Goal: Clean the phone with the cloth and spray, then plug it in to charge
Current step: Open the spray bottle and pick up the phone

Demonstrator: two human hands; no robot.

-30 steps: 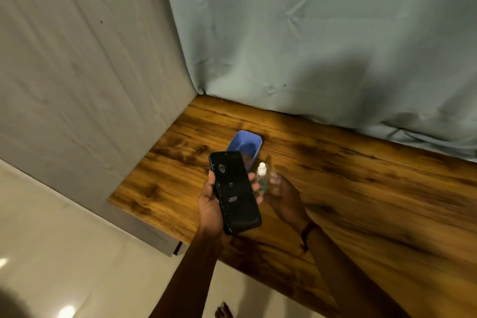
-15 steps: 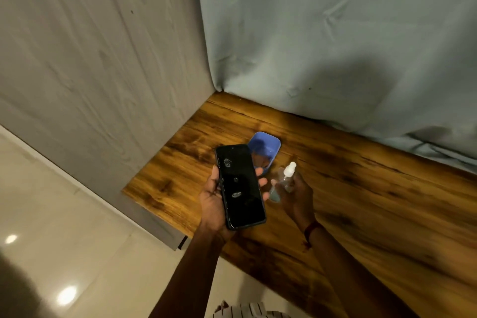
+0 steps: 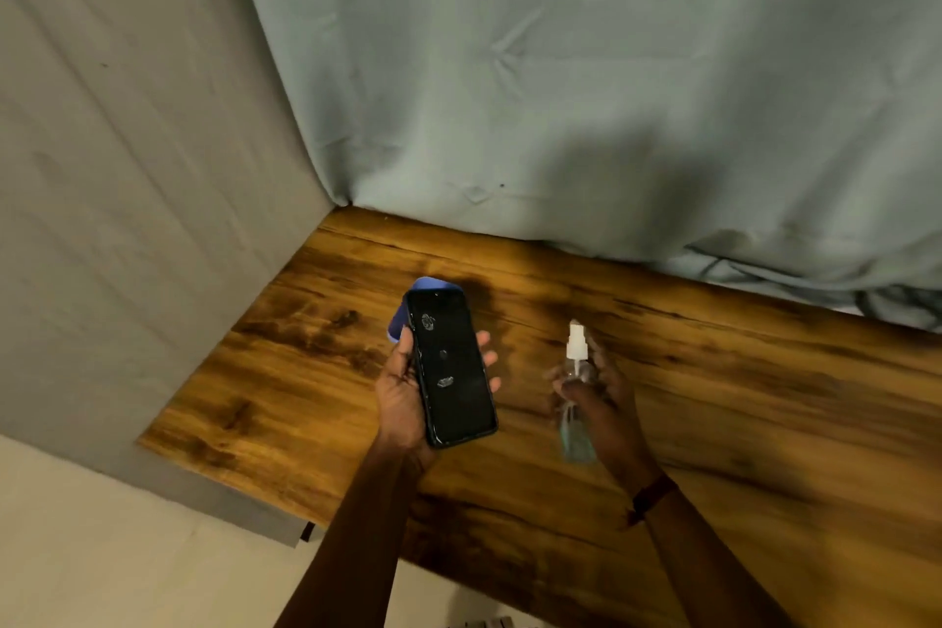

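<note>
The left hand [image 3: 402, 403] held the phone [image 3: 451, 365] screen up, with the thumb on one long side and the fingertips curled round the other. The phone was up in the air above the wooden table [image 3: 739, 398], near the table's left part. Two pale smudges and one small dark spot showed on the black screen. The right hand [image 3: 601, 403] was wrapped round the clear spray bottle [image 3: 576, 388], which stood nearly upright with its white top up. The bottle looked a little blurry.

The table's left edge and front edge met at a corner, and past them was pale floor [image 3: 102, 551]. A grey wall [image 3: 127, 168] stood on the left and a light blue curtain [image 3: 560, 66] hung along the back edge, touching the wood. To the right of the hands the table was bare wood, with lots of room.

Half a second before, the bottle was just beside the phone and tilted. Now the two hands were well apart, and the bottle stood straighter. The blue thing [image 3: 402, 309] behind the phone was mostly hidden now, with only a little bit peeking out.

There was one phone, one spray bottle, one blue thing, two hands, and one dark band [image 3: 655, 497] on the right wrist.
</note>
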